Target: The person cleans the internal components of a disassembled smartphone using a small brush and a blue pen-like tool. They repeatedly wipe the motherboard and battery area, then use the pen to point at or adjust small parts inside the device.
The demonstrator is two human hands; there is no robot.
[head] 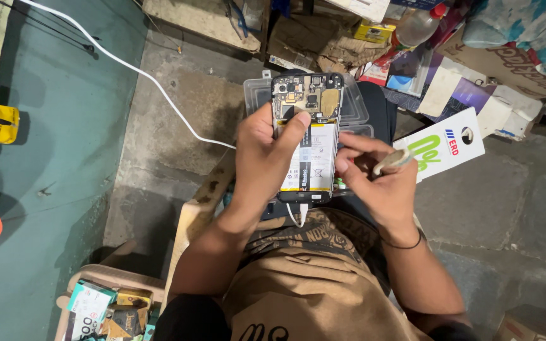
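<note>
Left hand (261, 158) grip clasping opened phone (308, 136), flat glossy battery (314, 161) exposed

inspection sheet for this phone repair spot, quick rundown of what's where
surface: clear plastic case lies under the phone on the lap; rough concrete floor below.
job's things: opened phone, back cover off, battery and circuit board exposed.
clutter: cardboard boxes and papers piled at top right; small boxes in a tray at bottom left.
hands: left hand grips the phone, thumb on the battery's top; right hand holds a slim pale tool beside the phone.
cables: white cable plugged into the phone's bottom; white cord across the floor.
surroundings: teal mat at left.
</note>
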